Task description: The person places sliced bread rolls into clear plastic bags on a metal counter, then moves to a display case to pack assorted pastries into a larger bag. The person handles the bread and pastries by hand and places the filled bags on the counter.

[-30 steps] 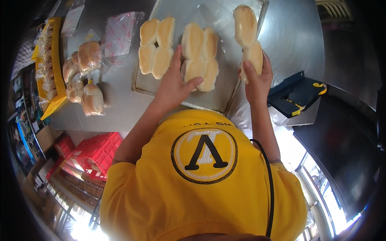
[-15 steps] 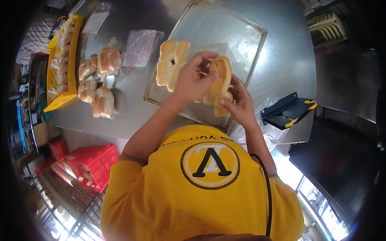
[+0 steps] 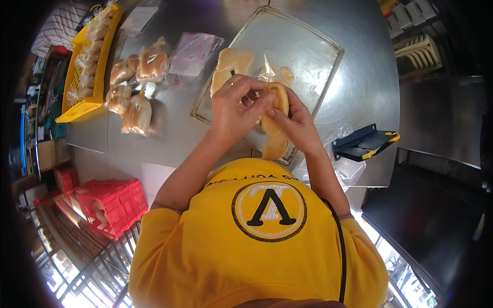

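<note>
My left hand (image 3: 232, 109) and my right hand (image 3: 298, 123) come together over the near part of a metal baking tray (image 3: 321, 64). Between them they grip a joined strip of pale golden bread rolls (image 3: 276, 146), held tilted, its lower end hanging towards my shirt. The left thumb and fingers press at the upper end; the right thumb lies across the middle. Behind my fingers shows a clear plastic bag (image 3: 268, 71), partly hidden. More flat joined rolls (image 3: 233, 60) lie on the tray's left side, partly covered by my left hand.
Bagged bread rolls (image 3: 137, 114) sit on the steel table left of the tray, beside a stack of plastic bags (image 3: 192, 54). A yellow crate (image 3: 77, 110) holds more bagged bread. To the right stands a black-and-yellow bag holder (image 3: 364, 143). A red crate (image 3: 113, 205) is below left.
My hands have drawn closer together around the rolls, the left now further over the tray rolls. The held strip has shifted slightly nearer my body. The whole view has shifted a little.
</note>
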The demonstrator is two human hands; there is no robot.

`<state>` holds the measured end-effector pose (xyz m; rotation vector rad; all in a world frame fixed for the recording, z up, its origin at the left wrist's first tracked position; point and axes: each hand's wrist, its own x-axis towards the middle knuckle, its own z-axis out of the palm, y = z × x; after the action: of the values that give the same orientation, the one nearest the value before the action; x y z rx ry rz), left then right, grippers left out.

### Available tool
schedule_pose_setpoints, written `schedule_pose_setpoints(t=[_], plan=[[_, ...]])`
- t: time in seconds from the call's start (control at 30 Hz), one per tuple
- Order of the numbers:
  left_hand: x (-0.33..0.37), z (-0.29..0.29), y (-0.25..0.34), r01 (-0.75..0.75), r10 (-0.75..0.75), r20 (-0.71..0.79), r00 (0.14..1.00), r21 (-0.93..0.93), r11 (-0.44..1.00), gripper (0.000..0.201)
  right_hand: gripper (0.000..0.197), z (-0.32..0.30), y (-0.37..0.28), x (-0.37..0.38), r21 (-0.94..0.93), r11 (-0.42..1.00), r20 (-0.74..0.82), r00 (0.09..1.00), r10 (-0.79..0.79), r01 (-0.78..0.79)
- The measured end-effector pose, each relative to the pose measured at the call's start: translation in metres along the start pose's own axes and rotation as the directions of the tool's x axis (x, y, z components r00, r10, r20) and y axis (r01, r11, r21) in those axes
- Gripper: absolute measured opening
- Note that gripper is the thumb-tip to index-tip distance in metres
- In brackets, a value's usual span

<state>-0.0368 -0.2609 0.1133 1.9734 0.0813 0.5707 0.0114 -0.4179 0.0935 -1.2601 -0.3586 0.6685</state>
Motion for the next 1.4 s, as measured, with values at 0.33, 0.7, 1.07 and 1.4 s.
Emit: schedule_pose_setpoints(t=[0.33, 0.7, 1.07, 1.4], plan=[[-0.003, -0.042, 0.011, 0.002, 0.005, -0.04, 0.999, 0.16, 0.987, 0.008, 0.049, 0.021, -0.003, 0.007, 0.015, 0.995, 0.062, 0.994, 0.094, -0.095], [-0.006, -0.046, -0.001, -0.209, 0.241, -0.033, 0.97, 0.391, 0.896, 0.011, 0.048, 0.041, 0.002, 0.024, -0.391, 0.916, -0.02, 0.994, -0.103, 0.087], [0.012, -0.063, -0.013, 0.034, 0.024, -0.185, 0.982, 0.304, 0.952, 0.009, 0.049, 0.039, -0.003, 0.034, -0.124, 0.987, 0.058, 0.993, 0.107, -0.1], [0.005, -0.057, -0.002, 0.025, -0.018, -0.034, 0.999, 0.202, 0.979, 0.008, 0.049, 0.036, 0.0, 0.038, 0.004, 0.987, 0.105, 0.982, 0.159, -0.161]])
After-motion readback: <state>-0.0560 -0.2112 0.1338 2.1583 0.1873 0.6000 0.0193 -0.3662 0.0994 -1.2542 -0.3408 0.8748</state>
